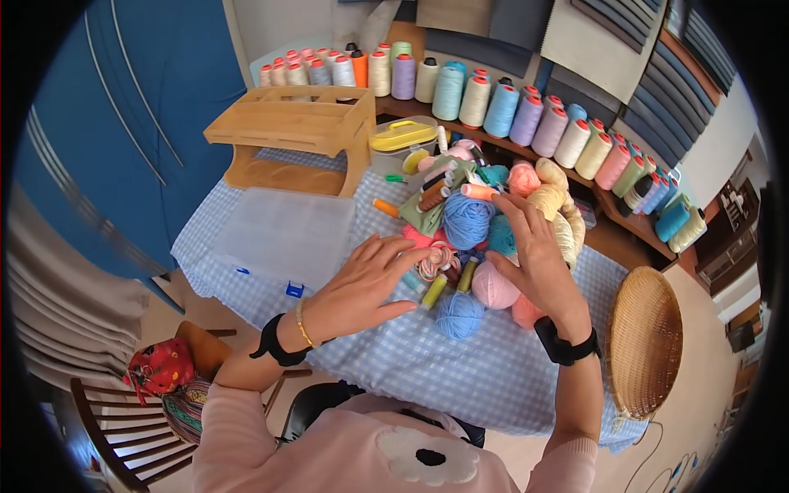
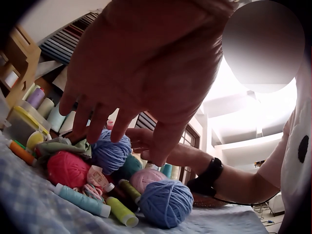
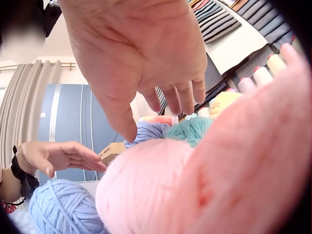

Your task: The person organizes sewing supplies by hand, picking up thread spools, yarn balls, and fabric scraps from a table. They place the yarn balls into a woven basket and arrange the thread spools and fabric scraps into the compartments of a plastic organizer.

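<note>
My left hand, fingers extended, hovers at the left side of a heap of yarn and thread, nearest a striped red-and-white cord bundle and a lime thread spool. On the heap's right my right hand is spread above a pink yarn ball, with nothing between its fingers. Between the hands lie a blue yarn ball, a teal ball and a peach thread spool. A lighter blue ball sits in front. In the left wrist view a red yarn ball shows beside a light-blue spool.
A wooden rack and a clear plastic lid occupy the table's left. Behind the heap stands a yellow-handled box. A wicker basket is at the right edge. Thread cones line the back shelf.
</note>
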Demonstrator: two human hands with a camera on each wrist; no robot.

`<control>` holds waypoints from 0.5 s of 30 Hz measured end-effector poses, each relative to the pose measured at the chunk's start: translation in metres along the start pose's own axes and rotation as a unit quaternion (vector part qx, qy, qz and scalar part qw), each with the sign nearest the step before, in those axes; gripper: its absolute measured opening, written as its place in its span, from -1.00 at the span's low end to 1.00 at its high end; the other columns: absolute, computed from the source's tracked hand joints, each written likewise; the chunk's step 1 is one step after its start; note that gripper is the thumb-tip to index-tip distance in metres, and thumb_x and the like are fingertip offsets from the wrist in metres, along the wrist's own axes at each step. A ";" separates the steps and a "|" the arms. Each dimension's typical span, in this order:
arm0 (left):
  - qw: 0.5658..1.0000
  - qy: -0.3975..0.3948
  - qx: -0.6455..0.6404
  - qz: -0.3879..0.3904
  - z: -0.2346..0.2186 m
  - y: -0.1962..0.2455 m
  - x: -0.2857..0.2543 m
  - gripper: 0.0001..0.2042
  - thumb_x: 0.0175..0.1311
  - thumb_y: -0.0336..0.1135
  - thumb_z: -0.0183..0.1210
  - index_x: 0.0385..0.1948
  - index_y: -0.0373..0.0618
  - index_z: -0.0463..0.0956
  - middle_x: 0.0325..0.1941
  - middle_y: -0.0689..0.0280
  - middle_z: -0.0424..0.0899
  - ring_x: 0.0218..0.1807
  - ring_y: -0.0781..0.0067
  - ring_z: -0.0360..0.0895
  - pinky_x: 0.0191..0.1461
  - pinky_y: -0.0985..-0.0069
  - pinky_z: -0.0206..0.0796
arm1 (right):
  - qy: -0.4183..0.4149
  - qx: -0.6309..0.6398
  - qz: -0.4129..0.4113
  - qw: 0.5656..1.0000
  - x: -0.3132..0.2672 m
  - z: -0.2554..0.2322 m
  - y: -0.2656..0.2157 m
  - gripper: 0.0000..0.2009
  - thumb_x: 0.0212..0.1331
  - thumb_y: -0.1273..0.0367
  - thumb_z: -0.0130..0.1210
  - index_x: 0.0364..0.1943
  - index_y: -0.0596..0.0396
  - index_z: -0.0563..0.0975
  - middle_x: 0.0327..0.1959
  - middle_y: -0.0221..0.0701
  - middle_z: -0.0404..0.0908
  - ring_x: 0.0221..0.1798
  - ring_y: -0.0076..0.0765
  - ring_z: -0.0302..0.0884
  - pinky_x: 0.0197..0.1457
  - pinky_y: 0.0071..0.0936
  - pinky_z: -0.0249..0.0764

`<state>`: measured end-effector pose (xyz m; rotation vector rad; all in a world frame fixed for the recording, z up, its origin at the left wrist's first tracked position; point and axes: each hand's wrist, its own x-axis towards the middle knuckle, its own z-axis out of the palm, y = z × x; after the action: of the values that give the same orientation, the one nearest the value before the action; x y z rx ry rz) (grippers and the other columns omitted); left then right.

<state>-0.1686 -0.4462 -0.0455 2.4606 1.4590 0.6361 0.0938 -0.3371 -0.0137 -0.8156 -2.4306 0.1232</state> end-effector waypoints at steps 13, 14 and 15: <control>0.993 0.117 -0.023 0.011 0.023 -0.021 0.054 -0.10 0.19 -0.25 0.30 0.49 -0.19 -0.11 0.52 -0.10 0.05 0.54 -0.16 0.04 0.55 0.15 -0.01 | -0.048 -0.017 -0.010 0.999 -0.012 0.015 -0.003 -0.32 0.05 0.42 0.27 0.35 0.09 0.31 0.16 -0.19 0.44 0.26 -0.02 0.35 0.31 -0.14 0.28; 0.992 0.121 -0.023 0.010 0.024 -0.024 0.059 -0.10 0.19 -0.25 0.30 0.49 -0.19 -0.11 0.52 -0.10 0.05 0.54 -0.16 0.04 0.55 0.15 -0.01 | -0.049 -0.014 -0.004 0.999 -0.014 0.015 -0.003 -0.34 0.07 0.43 0.26 0.33 0.09 0.33 0.16 -0.20 0.44 0.26 -0.02 0.34 0.30 -0.14 0.28; 0.990 0.137 -0.020 0.008 0.025 -0.026 0.064 -0.14 0.20 -0.33 0.25 0.49 -0.21 -0.11 0.52 -0.11 0.05 0.53 -0.17 0.05 0.55 0.14 -0.01 | -0.050 -0.011 0.002 0.999 -0.015 0.014 -0.003 -0.37 0.08 0.43 0.25 0.31 0.10 0.34 0.16 -0.20 0.43 0.26 -0.01 0.34 0.30 -0.14 0.29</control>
<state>-0.1505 -0.3764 -0.0610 2.4323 1.5013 1.0308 0.0944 -0.3472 -0.0325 -0.8412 -2.5285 0.1432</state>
